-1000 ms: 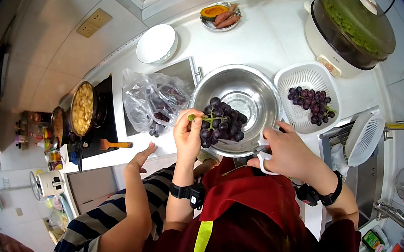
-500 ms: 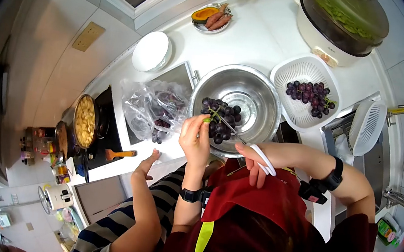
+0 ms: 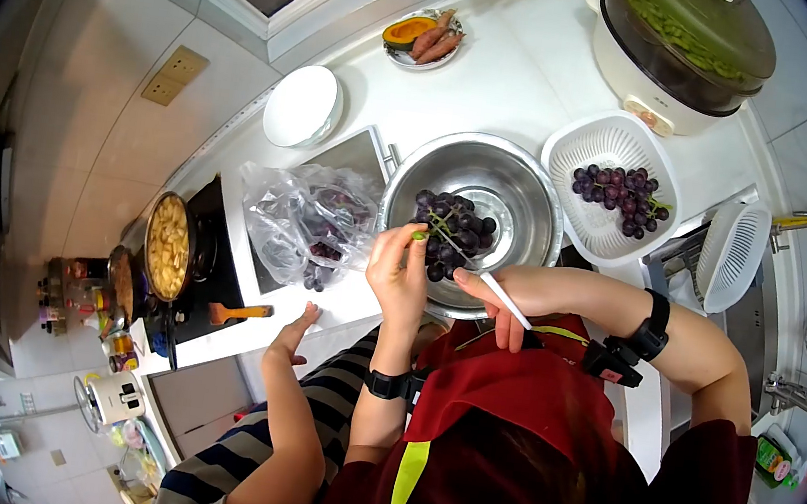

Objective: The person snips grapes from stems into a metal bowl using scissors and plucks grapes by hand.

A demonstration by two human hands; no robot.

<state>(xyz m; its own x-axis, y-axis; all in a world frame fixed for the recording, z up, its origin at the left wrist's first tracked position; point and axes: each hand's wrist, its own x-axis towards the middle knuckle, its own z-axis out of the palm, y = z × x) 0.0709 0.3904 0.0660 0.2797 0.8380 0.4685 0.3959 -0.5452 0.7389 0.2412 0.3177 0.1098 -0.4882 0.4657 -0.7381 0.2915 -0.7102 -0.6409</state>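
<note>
My left hand pinches the green stem of a bunch of dark purple grapes. The bunch hangs over the stainless steel bowl. In my right hand is a pair of scissors with white handles, the fingers closed round them. Their thin metal blades point into the bunch near its stem; whether they are parted I cannot tell. To the left of the bowl lies a clear plastic bag with more grapes inside.
A white basket holding another grape bunch stands right of the bowl. Another person's hand is at the counter edge on my left. Behind it sits a pan of food on the stove. A steamer stands at the back right.
The grape bunch and my left hand have shifted slightly right and up. My right hand has turned, so the scissors' handles now appear nearly edge-on.
</note>
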